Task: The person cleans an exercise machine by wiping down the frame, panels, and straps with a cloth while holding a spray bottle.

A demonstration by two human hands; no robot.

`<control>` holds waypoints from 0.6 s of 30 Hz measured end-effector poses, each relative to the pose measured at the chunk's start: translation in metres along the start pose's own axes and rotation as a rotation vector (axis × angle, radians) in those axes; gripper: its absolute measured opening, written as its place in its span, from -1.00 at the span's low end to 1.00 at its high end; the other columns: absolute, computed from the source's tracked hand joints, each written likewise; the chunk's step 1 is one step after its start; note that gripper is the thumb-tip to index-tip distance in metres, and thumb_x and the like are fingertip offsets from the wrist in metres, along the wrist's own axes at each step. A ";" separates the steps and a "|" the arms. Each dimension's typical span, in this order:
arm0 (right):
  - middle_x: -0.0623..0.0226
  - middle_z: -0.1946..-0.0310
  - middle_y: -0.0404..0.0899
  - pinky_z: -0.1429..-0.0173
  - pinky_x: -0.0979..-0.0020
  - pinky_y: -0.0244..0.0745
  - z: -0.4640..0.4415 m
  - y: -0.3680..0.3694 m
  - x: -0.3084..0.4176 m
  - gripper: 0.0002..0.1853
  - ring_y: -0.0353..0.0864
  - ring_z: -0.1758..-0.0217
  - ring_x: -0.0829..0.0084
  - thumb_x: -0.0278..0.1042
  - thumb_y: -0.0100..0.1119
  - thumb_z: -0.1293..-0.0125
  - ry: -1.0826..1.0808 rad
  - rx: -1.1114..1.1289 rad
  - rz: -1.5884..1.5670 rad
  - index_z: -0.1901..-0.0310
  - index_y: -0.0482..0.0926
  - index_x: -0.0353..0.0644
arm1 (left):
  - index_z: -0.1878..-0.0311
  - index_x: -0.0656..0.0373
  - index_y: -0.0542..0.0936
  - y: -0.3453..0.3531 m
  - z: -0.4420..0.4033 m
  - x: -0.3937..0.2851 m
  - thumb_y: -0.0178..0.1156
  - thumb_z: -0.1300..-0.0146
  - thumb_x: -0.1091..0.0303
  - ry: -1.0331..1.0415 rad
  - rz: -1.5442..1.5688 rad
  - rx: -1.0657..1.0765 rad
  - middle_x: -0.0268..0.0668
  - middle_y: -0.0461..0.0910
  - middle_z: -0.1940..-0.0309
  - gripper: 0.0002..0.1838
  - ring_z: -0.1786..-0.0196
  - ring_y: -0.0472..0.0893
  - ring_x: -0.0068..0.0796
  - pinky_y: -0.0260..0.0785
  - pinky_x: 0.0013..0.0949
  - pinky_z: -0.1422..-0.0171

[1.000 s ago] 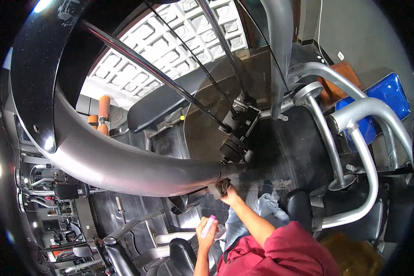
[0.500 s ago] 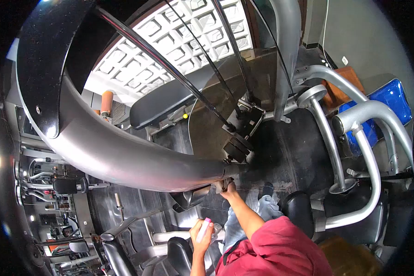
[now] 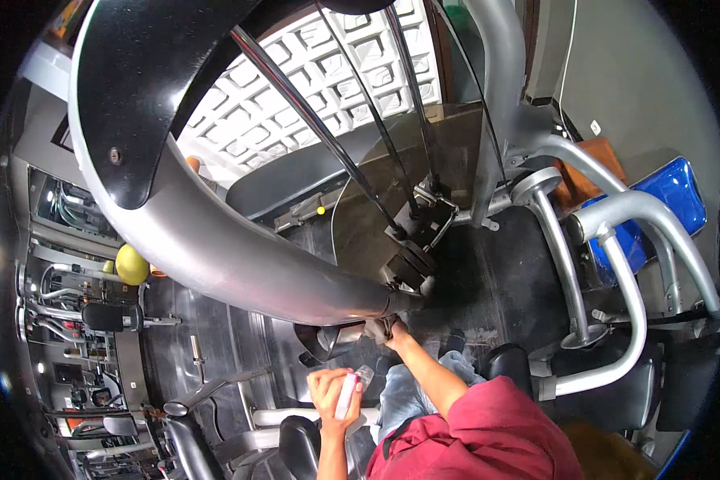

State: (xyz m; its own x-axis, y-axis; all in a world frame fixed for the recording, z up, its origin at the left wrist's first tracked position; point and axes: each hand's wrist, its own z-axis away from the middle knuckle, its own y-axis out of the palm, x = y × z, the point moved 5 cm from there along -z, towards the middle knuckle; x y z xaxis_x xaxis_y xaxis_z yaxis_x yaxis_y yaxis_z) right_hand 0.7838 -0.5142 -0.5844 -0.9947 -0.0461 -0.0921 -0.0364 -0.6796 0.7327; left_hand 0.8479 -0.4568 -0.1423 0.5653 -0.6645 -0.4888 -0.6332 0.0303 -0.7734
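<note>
My left hand (image 3: 328,392) is closed around what looks like a small spray bottle (image 3: 347,397), white and pink with a clear part at its far side. My right hand (image 3: 397,336) grips a grey-brown cloth (image 3: 379,330) and presses it at the low end of a thick curved silver frame tube (image 3: 240,264). This tube belongs to a gym machine; part of the cloth is hidden by my fingers. Just beyond the right hand is the machine's black weight stack (image 3: 410,264), with steel guide rods (image 3: 312,120) rising from it.
A padded black seat (image 3: 299,448) stands close to my left forearm. To the right are silver bent bars (image 3: 636,320) and a blue padded board (image 3: 672,196) against the wall. A black bench (image 3: 296,172) lies behind the machine, and a yellow-green ball (image 3: 132,265) is at the left.
My left hand has moved slightly left and up, and the bottle has turned in it. My right hand stays near the tube's low end with the cloth. The head view has shifted a little.
</note>
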 end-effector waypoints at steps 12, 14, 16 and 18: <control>0.04 -0.14 0.60 -0.35 0.05 0.51 0.117 0.116 0.007 -0.54 0.63 -0.16 0.13 -0.20 -0.34 -0.58 0.131 0.405 -0.067 -0.17 0.47 -0.36 | 0.40 0.30 0.62 0.017 -0.023 0.019 0.23 -0.28 0.06 -0.133 0.276 0.008 0.26 0.18 -0.46 -0.59 -0.49 0.24 0.22 0.01 0.14 -0.55; 0.13 -0.02 0.66 -0.12 0.16 0.65 0.091 0.093 0.009 -0.59 0.69 -0.03 0.23 -0.20 -0.30 -0.57 0.025 0.213 -0.042 -0.11 0.54 -0.23 | 0.42 0.31 0.61 0.022 -0.024 0.020 0.20 -0.29 0.02 -0.124 0.268 0.010 0.31 0.11 -0.49 -0.55 -0.51 0.21 0.22 -0.08 0.12 -0.59; 0.12 -0.03 0.65 -0.14 0.14 0.65 0.069 0.070 0.013 -0.59 0.69 -0.04 0.22 -0.20 -0.32 -0.57 -0.017 0.057 -0.025 -0.10 0.54 -0.23 | 0.43 0.30 0.60 0.025 -0.023 0.021 0.17 -0.31 0.01 -0.127 0.280 -0.007 0.31 0.11 -0.49 -0.53 -0.54 0.18 0.21 -0.13 0.13 -0.60; 0.12 -0.04 0.65 -0.15 0.11 0.65 0.068 0.058 0.020 -0.58 0.69 -0.05 0.21 -0.21 -0.33 -0.58 -0.058 -0.099 -0.009 -0.09 0.54 -0.23 | 0.44 0.30 0.60 0.027 -0.022 0.022 0.15 -0.32 0.02 -0.098 0.265 -0.015 0.32 0.10 -0.49 -0.54 -0.56 0.15 0.20 -0.19 0.14 -0.62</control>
State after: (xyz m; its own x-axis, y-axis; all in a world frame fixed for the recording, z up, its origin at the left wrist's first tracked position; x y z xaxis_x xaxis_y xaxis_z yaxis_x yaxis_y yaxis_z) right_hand 0.7555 -0.5051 -0.4975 -0.9984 0.0005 -0.0568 -0.0380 -0.7491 0.6613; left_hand 0.8315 -0.4875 -0.1651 0.4269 -0.5597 -0.7103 -0.7729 0.1819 -0.6079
